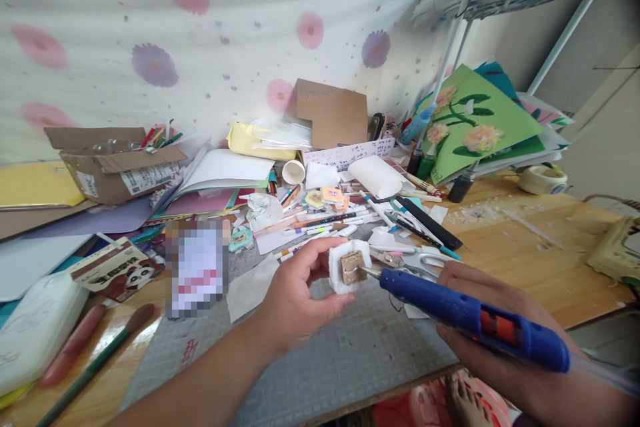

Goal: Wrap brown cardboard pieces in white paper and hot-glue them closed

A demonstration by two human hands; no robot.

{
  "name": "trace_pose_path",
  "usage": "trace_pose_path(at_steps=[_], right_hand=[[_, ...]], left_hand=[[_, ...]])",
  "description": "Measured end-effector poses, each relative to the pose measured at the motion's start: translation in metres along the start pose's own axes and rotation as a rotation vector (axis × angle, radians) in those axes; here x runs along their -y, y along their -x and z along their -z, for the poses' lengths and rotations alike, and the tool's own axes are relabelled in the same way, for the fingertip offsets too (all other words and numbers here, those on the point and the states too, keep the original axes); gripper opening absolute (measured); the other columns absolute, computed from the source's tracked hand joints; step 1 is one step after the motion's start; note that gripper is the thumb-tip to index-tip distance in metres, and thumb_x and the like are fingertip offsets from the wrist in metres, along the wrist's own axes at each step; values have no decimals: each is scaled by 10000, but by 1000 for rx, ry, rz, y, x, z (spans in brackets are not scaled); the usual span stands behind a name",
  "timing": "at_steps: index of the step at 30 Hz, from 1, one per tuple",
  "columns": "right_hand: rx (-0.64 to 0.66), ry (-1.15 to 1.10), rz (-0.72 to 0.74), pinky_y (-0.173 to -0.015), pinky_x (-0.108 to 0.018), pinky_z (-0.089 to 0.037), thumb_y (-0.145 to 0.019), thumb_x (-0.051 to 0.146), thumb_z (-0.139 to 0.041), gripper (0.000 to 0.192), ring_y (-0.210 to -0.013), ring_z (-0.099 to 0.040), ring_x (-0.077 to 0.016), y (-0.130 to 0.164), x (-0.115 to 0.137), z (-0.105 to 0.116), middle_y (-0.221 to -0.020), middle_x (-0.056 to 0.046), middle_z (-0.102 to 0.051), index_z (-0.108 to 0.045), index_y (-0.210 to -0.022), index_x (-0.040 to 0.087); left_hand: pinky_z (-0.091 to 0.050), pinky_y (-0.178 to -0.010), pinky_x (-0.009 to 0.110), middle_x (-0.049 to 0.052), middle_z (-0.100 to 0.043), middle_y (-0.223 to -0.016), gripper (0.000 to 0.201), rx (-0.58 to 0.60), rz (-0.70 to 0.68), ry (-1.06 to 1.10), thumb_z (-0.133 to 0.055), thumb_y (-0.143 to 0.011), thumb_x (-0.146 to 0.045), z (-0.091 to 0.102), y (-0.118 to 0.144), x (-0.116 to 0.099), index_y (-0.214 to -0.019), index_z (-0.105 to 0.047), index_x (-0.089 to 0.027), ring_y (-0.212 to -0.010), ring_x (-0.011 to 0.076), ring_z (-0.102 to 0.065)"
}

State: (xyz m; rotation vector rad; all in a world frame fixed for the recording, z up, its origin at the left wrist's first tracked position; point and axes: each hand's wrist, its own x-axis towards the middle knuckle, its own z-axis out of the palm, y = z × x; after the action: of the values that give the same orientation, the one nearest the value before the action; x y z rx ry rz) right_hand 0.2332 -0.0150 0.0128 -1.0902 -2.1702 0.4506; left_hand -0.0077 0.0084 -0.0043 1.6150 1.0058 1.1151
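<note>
Between the thumb and fingers of my left hand (303, 293) is a small white padded piece (336, 267) with a brown cardboard square (354, 268) at its centre. My right hand (505, 333) is wrapped round a blue hot glue gun (450, 307), and a clear glue stick trails from its back end. The metal nozzle of the gun points left and meets, or nearly meets, the cardboard square. Both hands are above a grey cutting mat (295, 373). Scissors (425, 259) lie just behind the nozzle.
Pens, paper scraps and a black bar (430, 223) crowd the mat's far side. A cardboard box (120, 163) stands back left, and a paintbrush (100, 360) lies near left. Green flower artwork (475, 120) leans against the rack at right. An old telephone-like device (617, 247) sits far right.
</note>
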Motion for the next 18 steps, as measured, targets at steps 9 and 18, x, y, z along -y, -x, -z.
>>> trace_pose_path(at_steps=[9, 18], right_hand=[[43, -8, -28, -543, -239, -484, -753, 238, -530, 115, -673, -592, -145, -5, 13, 6, -782, -15, -588, -549, -640, 225], [66, -19, -18, -555, -255, -481, -748, 166, -501, 92, -693, -581, -154, -3, 7, 4, -771, -21, -577, -533, -686, 226]], left_hand=[[-462, -872, 280, 34, -668, -1056, 522, 1, -6, -38, -692, -674, -93, -1, 0, -2, -1146, -523, -238, -969, 174, -624], [-479, -848, 308, 50, -677, -1028, 523, -9, -9, -96, -683, -662, -85, -2, 0, -6, -1142, -526, -221, -919, 194, -642]])
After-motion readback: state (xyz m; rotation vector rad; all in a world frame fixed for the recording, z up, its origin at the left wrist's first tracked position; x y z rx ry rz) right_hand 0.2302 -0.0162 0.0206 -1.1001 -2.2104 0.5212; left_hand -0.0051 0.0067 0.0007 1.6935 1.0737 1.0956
